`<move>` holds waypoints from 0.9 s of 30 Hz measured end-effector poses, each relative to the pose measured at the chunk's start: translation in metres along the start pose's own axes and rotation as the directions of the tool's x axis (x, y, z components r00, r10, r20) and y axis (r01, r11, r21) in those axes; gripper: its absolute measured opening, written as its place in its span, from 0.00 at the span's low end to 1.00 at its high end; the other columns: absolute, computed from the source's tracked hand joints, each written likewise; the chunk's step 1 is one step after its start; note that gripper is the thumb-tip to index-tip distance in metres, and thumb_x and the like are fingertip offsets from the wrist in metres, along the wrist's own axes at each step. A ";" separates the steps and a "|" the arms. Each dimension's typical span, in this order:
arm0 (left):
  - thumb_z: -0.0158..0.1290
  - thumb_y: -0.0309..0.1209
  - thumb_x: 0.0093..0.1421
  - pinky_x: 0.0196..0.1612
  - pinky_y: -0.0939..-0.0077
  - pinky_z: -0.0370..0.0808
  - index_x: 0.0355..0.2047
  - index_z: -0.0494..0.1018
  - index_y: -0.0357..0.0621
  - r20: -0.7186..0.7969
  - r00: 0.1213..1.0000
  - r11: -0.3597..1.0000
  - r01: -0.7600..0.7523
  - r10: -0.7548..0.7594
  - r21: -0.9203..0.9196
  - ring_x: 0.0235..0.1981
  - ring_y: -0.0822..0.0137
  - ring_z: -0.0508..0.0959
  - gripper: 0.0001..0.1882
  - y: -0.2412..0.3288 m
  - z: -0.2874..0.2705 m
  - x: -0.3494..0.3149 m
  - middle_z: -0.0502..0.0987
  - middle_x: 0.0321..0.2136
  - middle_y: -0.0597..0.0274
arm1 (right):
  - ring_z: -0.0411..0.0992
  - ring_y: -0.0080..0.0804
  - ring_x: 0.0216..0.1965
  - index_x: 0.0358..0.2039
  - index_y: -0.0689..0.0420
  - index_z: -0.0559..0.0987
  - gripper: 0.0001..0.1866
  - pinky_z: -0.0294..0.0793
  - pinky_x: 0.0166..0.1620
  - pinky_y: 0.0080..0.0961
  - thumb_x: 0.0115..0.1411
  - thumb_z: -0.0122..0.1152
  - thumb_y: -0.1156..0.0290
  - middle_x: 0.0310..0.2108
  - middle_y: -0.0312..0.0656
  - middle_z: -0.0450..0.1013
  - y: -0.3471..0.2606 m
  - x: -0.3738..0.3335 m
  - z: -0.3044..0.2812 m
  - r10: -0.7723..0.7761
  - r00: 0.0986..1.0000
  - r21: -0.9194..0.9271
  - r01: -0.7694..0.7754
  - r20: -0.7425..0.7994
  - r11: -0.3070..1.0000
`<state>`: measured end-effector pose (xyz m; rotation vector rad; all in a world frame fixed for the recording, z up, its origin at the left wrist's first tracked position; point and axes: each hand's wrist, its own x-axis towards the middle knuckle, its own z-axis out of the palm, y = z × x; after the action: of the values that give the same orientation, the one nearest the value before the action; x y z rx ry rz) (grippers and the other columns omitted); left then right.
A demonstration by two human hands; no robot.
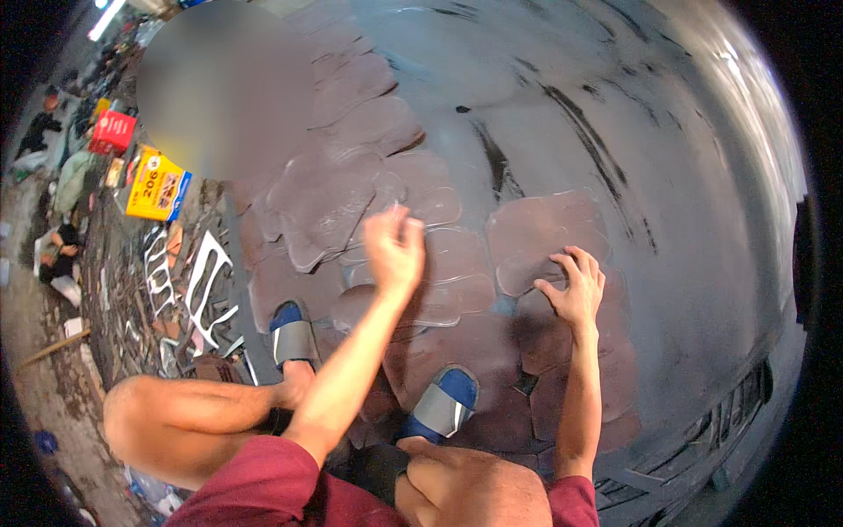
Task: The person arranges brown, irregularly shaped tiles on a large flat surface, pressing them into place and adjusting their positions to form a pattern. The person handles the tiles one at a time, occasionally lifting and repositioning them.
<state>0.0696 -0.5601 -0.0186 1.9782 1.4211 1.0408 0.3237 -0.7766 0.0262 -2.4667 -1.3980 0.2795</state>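
Observation:
Flat brown pieces with rounded, shoe-sole-like outlines (544, 228) lie side by side and overlapping on a dark, smooth surface. My left hand (395, 255) hovers over a glossy, overlapping group of them (325, 202). Its fingers are slightly bent and apart, a little blurred, and no piece shows in its grasp. To the right, my right hand (575, 290) has its fingers spread and curved at the lower edge of a wide brown piece. Whether its fingertips touch that piece I cannot tell. More brown pieces (465, 351) lie around and under my sandalled feet.
Off to the left, scraps and white cut-out strips (211, 281) litter the floor beside a yellow box (158, 186) and a red box (112, 132). A dark slatted frame (702, 448) edges the lower right. A blurred round patch hides part of the upper left.

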 end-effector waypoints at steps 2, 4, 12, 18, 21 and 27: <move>0.63 0.46 0.60 0.57 0.46 0.67 0.57 0.74 0.41 -0.421 0.907 0.922 0.160 0.004 0.352 0.51 0.45 0.72 0.30 -0.077 -0.038 0.044 0.76 0.49 0.47 | 0.67 0.41 0.65 0.57 0.45 0.80 0.26 0.59 0.68 0.49 0.57 0.71 0.61 0.59 0.38 0.75 -0.002 -0.006 0.010 0.024 0.995 -0.038 -0.028 -0.099 0.999; 0.63 0.59 0.56 0.61 0.41 0.67 0.65 0.69 0.41 -0.528 0.734 0.626 0.661 -0.427 0.413 0.58 0.40 0.70 0.45 -0.135 -0.076 0.089 0.74 0.56 0.42 | 0.68 0.42 0.66 0.58 0.46 0.80 0.24 0.54 0.70 0.52 0.59 0.69 0.64 0.60 0.40 0.75 -0.009 -0.011 0.024 -0.003 0.988 0.088 0.017 -0.158 0.996; 0.69 0.31 0.49 0.54 0.57 0.77 0.66 0.66 0.45 -0.424 0.714 0.705 0.677 -0.557 0.213 0.49 0.49 0.80 0.43 -0.184 -0.097 0.160 0.76 0.53 0.44 | 0.75 0.47 0.59 0.54 0.60 0.80 0.20 0.69 0.63 0.39 0.59 0.66 0.78 0.55 0.49 0.78 -0.074 -0.028 -0.006 0.115 0.935 0.448 0.051 -0.335 0.893; 0.68 0.21 0.52 0.48 0.65 0.77 0.57 0.70 0.35 0.064 0.893 0.693 0.390 -0.446 -0.607 0.40 0.63 0.81 0.31 0.008 -0.036 0.136 0.82 0.42 0.56 | 0.73 0.44 0.62 0.63 0.60 0.74 0.26 0.67 0.66 0.35 0.65 0.65 0.72 0.59 0.53 0.75 -0.074 -0.029 0.018 0.261 0.965 0.924 -0.131 0.035 0.358; 0.68 0.21 0.55 0.47 0.69 0.77 0.39 0.82 0.37 0.235 0.879 0.337 0.388 -0.415 -0.858 0.42 0.67 0.81 0.11 0.121 -0.007 0.101 0.83 0.45 0.59 | 0.66 0.50 0.67 0.75 0.58 0.55 0.38 0.64 0.69 0.46 0.71 0.60 0.62 0.69 0.57 0.64 -0.080 0.017 0.018 0.214 0.944 0.968 -0.241 0.250 -0.068; 0.67 0.22 0.58 0.45 0.63 0.80 0.53 0.76 0.47 0.420 0.833 0.134 0.492 -0.360 -0.860 0.47 0.66 0.81 0.22 0.163 0.011 0.076 0.81 0.48 0.66 | 0.77 0.36 0.53 0.60 0.68 0.72 0.26 0.78 0.56 0.31 0.60 0.64 0.84 0.54 0.48 0.78 -0.055 0.130 -0.074 0.344 0.921 0.980 0.199 -0.184 -0.010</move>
<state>0.1843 -0.5435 0.1201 0.5957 0.7786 1.0619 0.3688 -0.6503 0.1117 -1.1203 -0.4002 0.5448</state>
